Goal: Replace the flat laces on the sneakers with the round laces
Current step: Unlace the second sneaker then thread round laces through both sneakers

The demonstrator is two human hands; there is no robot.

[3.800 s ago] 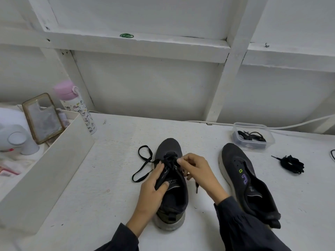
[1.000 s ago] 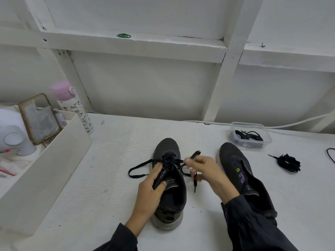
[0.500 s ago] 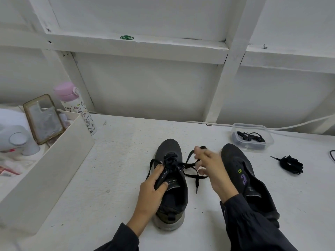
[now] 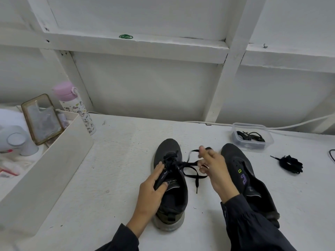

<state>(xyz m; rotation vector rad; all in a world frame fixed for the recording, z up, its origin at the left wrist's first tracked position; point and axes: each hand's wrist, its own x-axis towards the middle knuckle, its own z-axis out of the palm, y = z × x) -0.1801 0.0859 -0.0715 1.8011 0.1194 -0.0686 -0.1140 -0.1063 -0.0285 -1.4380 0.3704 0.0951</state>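
Two hands are working on one dark sneaker [image 4: 170, 180], which is lying on the white worktop [image 4: 116, 169] with its toe pointing to 12 o'clock. The left hand [image 4: 154, 191] is bracing it from 7 o'clock, its grip curled round the tongue and eyelet edge. The flat lace [image 4: 190, 172] is trailing out of the front eyelets toward 3 o'clock, its long axis crosswise to the shoe. That makes the right hand [image 4: 214, 169] the nearer one. Its grip is pinching the lace between fingertips, though blur is hiding how tightly. One tipped end is dangling toward 6 o'clock. To my eye, the pull needs to be heading toward 3 o'clock. An unlaced second sneaker [image 4: 243, 176] is lying just beside.
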